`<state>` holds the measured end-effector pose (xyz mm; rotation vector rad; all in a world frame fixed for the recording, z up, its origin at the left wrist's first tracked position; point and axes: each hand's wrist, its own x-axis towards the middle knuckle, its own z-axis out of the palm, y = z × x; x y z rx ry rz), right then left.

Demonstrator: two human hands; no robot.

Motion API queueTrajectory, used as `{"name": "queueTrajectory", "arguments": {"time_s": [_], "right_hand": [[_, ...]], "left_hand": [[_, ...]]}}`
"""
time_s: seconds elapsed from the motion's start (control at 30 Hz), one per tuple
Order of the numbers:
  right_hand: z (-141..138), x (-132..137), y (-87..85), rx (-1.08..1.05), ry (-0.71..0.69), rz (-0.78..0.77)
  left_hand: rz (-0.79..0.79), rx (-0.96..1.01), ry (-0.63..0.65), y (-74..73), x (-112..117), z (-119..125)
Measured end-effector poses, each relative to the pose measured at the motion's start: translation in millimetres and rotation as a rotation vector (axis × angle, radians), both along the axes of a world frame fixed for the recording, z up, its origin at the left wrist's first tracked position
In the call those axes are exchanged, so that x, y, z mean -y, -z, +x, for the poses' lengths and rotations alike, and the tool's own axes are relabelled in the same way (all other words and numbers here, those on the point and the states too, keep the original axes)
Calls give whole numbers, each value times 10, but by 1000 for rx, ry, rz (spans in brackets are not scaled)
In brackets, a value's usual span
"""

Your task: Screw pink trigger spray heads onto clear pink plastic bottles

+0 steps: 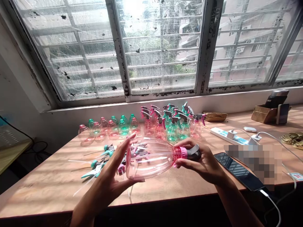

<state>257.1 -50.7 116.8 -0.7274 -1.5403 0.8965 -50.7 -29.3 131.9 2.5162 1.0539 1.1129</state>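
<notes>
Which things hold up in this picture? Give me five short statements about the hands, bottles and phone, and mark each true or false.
1. The left hand holds the base end of a pink bottle. True.
2. That bottle stands upright on the table. False: it is held on its side above the table.
3. The fingers of the right hand are around the pink collar. True.
4. Every standing bottle has a spray head. False: the group at the left, including a green bottle, has none.
5. The phone lying flat is left of both hands. False: that phone lies to the right, with a white cable plugged in.
</notes>
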Motion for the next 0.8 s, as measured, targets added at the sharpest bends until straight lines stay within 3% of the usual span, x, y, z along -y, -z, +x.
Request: {"name": "queueTrajectory", "arguments": {"time_s": [0.17, 0.33, 0.43, 0.5, 0.67, 0.8], "right_hand": [[-11, -3, -7, -24, 16, 22], [-69, 35, -21, 97, 146, 167], [-89, 47, -17, 84, 128, 197], [-84, 46, -12, 73, 117, 205], [-48, 45, -20, 84, 117, 216], [-32, 58, -40, 82, 136, 206]], "left_hand": [[30, 61, -16, 110, -13, -26], [-26, 118, 133, -44, 42, -29], [-15, 99, 155, -113, 60, -43], [-20, 62, 127, -100, 64, -63], [-47, 16, -88, 59, 28, -140], [-45, -32, -79, 108, -19, -162]]}}
